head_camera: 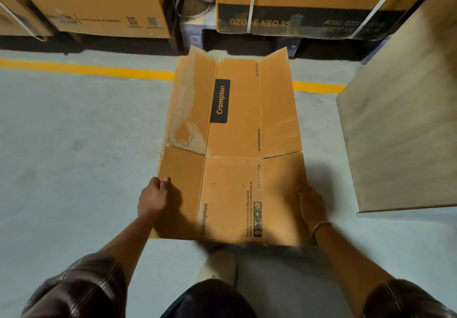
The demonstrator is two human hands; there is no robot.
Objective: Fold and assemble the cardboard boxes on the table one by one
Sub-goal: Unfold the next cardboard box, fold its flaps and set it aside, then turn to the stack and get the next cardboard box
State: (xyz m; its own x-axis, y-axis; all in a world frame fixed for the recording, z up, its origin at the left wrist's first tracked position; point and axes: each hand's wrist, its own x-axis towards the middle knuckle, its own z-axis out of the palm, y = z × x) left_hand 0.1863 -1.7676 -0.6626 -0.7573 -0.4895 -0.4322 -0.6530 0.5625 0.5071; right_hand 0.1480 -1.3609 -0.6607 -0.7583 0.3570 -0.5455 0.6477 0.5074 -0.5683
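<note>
Cardboard box (232, 149), flattened, looks light but floppy at creases; left hand (154, 197) pinches its left edge, blurred right hand (311, 206) seems to grip the right.

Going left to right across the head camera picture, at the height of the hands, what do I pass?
left hand → flattened Crompton cardboard box → right hand → large pale board
</note>
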